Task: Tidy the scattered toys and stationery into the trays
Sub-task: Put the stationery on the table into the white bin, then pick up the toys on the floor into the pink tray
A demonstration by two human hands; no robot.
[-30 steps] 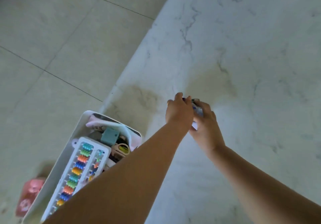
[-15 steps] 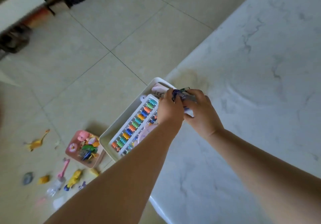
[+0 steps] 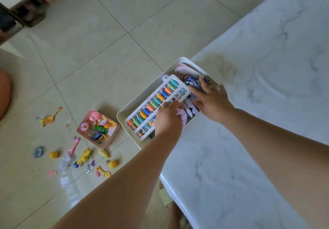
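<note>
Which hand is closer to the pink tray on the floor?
Left. The left hand rests on the abacus in the white tray, beside the pink tray. The right hand is farther, at the white tray's far end.

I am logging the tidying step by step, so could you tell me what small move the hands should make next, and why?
Probably let go and lift both hands clear. The right hand already rests on the blue-and-white crumpled item inside the white plastic tray, while the left hand touches the white abacus with coloured beads, and small toys wait on the floor.
</note>
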